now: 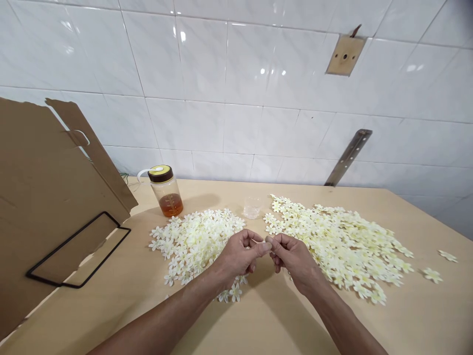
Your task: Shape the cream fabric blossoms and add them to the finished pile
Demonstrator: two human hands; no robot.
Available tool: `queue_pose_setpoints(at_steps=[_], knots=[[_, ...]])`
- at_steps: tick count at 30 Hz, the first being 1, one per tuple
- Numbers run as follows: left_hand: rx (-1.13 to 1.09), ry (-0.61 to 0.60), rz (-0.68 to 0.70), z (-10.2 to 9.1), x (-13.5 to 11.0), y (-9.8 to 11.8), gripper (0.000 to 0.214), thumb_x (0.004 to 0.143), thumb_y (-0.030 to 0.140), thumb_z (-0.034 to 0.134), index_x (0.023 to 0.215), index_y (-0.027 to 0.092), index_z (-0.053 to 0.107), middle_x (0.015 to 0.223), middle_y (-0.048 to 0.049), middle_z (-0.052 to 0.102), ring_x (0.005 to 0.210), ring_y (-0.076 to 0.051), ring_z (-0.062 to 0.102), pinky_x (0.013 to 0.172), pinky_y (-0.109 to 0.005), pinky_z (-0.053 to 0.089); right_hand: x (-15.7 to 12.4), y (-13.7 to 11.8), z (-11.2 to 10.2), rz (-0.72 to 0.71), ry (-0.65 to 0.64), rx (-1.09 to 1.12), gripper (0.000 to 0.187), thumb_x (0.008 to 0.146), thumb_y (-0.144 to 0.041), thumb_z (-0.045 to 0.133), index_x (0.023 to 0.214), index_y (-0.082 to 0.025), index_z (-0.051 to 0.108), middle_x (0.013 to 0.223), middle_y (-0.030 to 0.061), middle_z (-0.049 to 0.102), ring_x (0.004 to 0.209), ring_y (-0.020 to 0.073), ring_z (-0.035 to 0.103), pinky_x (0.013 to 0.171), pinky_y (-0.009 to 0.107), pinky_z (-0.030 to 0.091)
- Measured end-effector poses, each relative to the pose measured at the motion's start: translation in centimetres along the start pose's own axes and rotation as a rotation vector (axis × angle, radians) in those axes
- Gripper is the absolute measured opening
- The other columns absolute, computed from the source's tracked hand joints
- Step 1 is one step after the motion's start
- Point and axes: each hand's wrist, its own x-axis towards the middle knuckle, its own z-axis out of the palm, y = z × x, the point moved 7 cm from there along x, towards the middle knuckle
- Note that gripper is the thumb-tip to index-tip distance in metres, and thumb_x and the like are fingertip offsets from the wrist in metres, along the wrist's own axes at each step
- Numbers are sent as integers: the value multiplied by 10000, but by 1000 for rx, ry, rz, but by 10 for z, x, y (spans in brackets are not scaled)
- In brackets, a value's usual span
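My left hand and my right hand meet above the middle of the table, thumbs and fingertips pinched almost tip to tip. Whatever is between the fingertips is too small and covered to name. Under and behind my left hand lies a heap of pale artificial flowers. A wider spread of yellowish-white artificial flowers reaches from beside my right hand out to the right. Just beyond both hands stands a small clear plastic cup; what it holds, if anything, I cannot tell.
A clear bottle with amber liquid and a dark-rimmed yellow lid stands at the back left. A large cardboard piece with a black wire frame against it fills the left side. White tiled wall bounds the table's back. Loose flowers lie far right.
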Motion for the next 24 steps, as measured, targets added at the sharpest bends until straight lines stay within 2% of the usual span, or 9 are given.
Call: queue_pose_setpoints(at_steps=[6, 11, 18, 24], knots=[[-21, -2, -1, 0, 1, -3, 433, 658, 510, 745, 854, 180, 546, 640, 50, 518, 407, -38, 399, 356, -169, 213, -4, 0, 10, 67, -89, 116, 434, 753, -571, 666, 632, -165, 571, 593, -11, 518, 483, 91, 436, 441, 228, 403], [-92, -24, -4, -2, 4, -4, 392, 666, 475, 746, 847, 166, 587, 608, 41, 526, 415, -41, 371, 360, -180, 180, -4, -1, 9, 116, -76, 164, 448, 736, -592, 672, 655, -160, 586, 590, -3, 522, 490, 95, 425, 445, 231, 405], [-180, -28, -74, -5, 5, -7, 369, 678, 473, 728, 749, 146, 572, 650, 27, 538, 413, -29, 378, 367, -200, 136, -6, -4, 12, 104, -96, 202, 417, 764, -558, 667, 686, -154, 595, 622, 9, 544, 518, 99, 452, 459, 230, 430], [-223, -25, -78, -6, 6, -9, 364, 703, 471, 708, 776, 150, 553, 747, 16, 550, 422, -20, 397, 362, -190, 131, -7, -7, 14, 79, -156, 200, 380, 729, -525, 717, 699, -156, 633, 667, 9, 542, 552, 97, 453, 472, 222, 439]])
